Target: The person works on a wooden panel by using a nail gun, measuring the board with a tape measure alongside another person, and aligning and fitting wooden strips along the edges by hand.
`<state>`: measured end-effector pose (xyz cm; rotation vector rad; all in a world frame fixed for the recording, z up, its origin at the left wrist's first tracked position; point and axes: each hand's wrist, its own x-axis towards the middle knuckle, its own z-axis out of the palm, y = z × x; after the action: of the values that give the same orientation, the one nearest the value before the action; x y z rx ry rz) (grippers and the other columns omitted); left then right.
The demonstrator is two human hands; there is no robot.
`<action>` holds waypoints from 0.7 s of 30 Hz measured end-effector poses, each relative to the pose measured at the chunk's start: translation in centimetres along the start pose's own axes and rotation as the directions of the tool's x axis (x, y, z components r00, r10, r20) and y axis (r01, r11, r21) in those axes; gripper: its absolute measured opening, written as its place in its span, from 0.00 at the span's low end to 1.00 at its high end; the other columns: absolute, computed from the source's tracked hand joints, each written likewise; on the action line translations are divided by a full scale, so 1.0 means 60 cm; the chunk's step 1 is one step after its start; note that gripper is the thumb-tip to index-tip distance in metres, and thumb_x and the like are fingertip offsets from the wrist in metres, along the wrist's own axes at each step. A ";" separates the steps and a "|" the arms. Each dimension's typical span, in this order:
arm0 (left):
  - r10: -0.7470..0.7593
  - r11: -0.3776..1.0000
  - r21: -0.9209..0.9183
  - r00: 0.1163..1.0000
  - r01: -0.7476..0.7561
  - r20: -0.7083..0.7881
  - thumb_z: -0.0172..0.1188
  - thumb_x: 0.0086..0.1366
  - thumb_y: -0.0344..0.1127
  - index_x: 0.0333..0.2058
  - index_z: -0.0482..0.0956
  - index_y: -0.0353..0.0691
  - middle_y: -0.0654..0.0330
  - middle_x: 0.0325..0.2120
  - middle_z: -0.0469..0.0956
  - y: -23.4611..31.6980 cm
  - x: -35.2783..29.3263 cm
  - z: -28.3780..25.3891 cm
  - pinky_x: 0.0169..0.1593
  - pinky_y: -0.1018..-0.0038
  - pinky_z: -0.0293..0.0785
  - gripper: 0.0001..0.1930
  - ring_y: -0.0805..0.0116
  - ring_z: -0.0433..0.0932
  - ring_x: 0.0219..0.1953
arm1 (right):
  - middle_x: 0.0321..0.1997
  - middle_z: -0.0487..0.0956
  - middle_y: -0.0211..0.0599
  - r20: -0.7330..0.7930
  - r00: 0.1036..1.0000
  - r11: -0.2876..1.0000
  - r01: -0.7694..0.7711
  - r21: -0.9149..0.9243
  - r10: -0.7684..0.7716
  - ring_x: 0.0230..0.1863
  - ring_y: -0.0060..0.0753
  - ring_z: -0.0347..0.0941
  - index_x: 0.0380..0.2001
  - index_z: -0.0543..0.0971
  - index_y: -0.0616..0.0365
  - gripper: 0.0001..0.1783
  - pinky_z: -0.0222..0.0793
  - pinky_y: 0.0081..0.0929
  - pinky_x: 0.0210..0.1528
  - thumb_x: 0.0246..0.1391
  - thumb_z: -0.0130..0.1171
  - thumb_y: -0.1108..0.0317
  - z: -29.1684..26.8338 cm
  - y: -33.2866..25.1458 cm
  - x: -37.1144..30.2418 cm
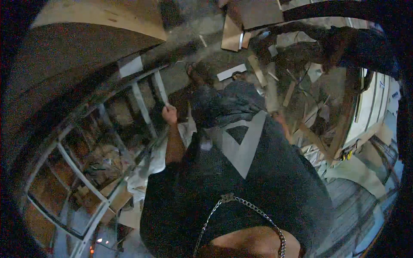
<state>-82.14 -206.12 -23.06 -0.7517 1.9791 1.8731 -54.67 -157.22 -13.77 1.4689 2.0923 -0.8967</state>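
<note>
My left hand (170, 114) is closed at the end bar of a pale, ladder-like frame (143, 103). That frame slants across the left side, with several crossbars between two long rails. Down by my right hip hangs my right hand (278, 117), dim and partly hidden behind my dark shirt; its fingers do not show clearly. Close to the right hand, strips of wood (289, 93) lie on the floor.
Wood scraps and a white board (231, 72) litter the floor ahead. A large wooden panel (99, 17) spans the upper left. Cardboard boxes (114, 195) sit behind the frame. White panels (369, 107) stand at the right, near a wooden beam (317, 139).
</note>
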 end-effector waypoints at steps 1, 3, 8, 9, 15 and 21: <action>-0.012 0.994 -0.105 1.000 0.014 0.021 0.48 0.61 0.47 0.29 0.74 0.37 0.63 0.16 0.70 0.011 0.033 -0.025 0.22 0.74 0.61 0.17 0.69 0.65 0.15 | 0.38 0.74 0.46 0.003 1.000 0.999 0.017 0.043 -0.017 0.37 0.43 0.71 0.41 0.70 0.57 0.22 0.65 0.39 0.41 0.51 0.48 0.52 0.023 -0.039 -0.012; -0.011 0.978 -0.208 0.994 0.034 0.112 0.47 0.62 0.47 0.30 0.74 0.38 0.64 0.15 0.69 0.047 0.098 -0.063 0.22 0.74 0.61 0.17 0.69 0.64 0.15 | 0.37 0.75 0.46 -0.004 0.999 0.993 0.044 0.109 -0.044 0.36 0.43 0.72 0.40 0.71 0.57 0.20 0.66 0.39 0.39 0.51 0.48 0.52 0.058 -0.103 -0.033; 0.134 0.882 0.431 0.978 -0.191 0.159 0.48 0.61 0.52 0.12 0.67 0.41 0.68 0.08 0.60 0.193 0.175 -0.085 0.19 0.73 0.56 0.25 0.75 0.58 0.12 | 0.33 0.76 0.45 -0.125 0.988 0.975 0.111 0.193 -0.088 0.32 0.43 0.73 0.37 0.72 0.55 0.17 0.67 0.38 0.36 0.51 0.47 0.54 0.097 -0.213 -0.114; 0.167 0.876 0.433 0.976 -0.213 0.141 0.48 0.60 0.54 0.10 0.66 0.41 0.68 0.07 0.60 0.178 0.207 -0.101 0.19 0.73 0.57 0.27 0.74 0.57 0.11 | 0.32 0.76 0.44 -0.146 0.980 0.975 0.159 0.156 -0.136 0.33 0.43 0.73 0.38 0.73 0.54 0.17 0.67 0.38 0.36 0.51 0.48 0.55 0.089 -0.233 -0.129; 0.139 0.976 0.133 0.962 -0.174 0.235 0.43 0.62 0.54 0.09 0.66 0.36 0.59 0.07 0.66 0.147 0.331 -0.030 0.23 0.68 0.62 0.30 0.65 0.62 0.11 | 0.25 0.76 0.40 -0.056 0.996 0.953 -0.055 0.297 0.075 0.25 0.35 0.72 0.30 0.77 0.57 0.16 0.67 0.33 0.29 0.48 0.50 0.56 0.181 -0.150 -0.083; 0.572 0.469 0.385 0.605 -0.795 0.554 0.56 0.56 0.47 0.11 0.71 0.33 0.58 0.08 0.66 0.141 0.264 0.072 0.25 0.68 0.65 0.23 0.65 0.62 0.13 | 0.23 0.76 0.40 -0.066 0.995 0.896 -0.038 0.442 0.075 0.22 0.31 0.71 0.29 0.77 0.60 0.15 0.67 0.30 0.23 0.43 0.54 0.59 0.253 -0.100 0.011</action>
<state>-100.36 -204.33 -25.39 0.6823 2.6043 1.3270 -60.79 -169.05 -23.27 1.8037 1.9713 -1.3768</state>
